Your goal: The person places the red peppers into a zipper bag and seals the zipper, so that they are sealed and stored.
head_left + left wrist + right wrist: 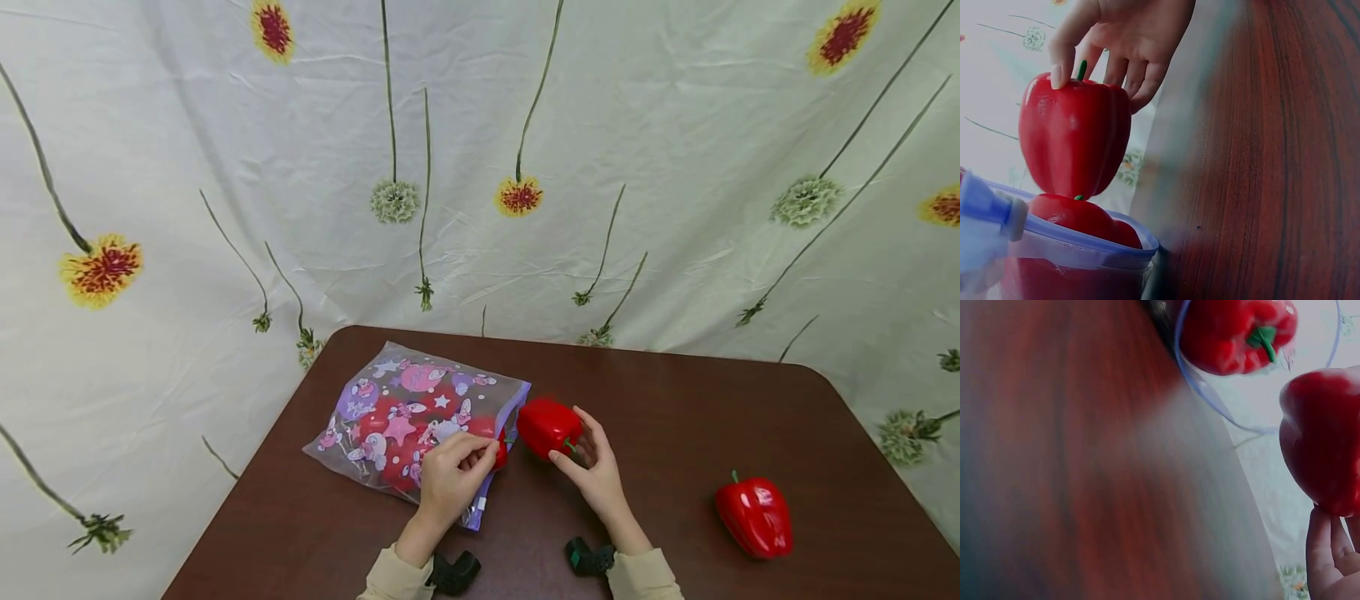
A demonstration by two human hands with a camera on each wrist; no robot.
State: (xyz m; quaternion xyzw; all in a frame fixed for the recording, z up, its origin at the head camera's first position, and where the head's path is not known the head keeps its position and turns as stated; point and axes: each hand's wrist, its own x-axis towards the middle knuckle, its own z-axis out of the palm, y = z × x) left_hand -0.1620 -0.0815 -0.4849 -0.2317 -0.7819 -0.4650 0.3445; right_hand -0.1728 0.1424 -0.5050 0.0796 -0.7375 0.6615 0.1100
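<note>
A clear zip bag point(420, 377) printed with pink and purple cartoons lies on the table, bulging with red peppers. My left hand point(453, 473) pinches the purple-edged rim of its mouth. Just right of that mouth, my right hand point(600, 475) grips a red bell pepper point(547, 427) by its stem end. In the left wrist view, the held pepper point(1075, 134) is over the open rim point(1116, 250), close to another pepper point(1069, 211) inside. The right wrist view shows a green-stemmed pepper point(1225, 337) within the bag's mouth and the held one point(1325, 444) outside it.
Another red bell pepper point(756, 517) lies on the right part of the dark brown table point(660, 400). Behind the table hangs a pale cloth point(465, 250) printed with flowers. Each wrist wears a black device point(453, 573).
</note>
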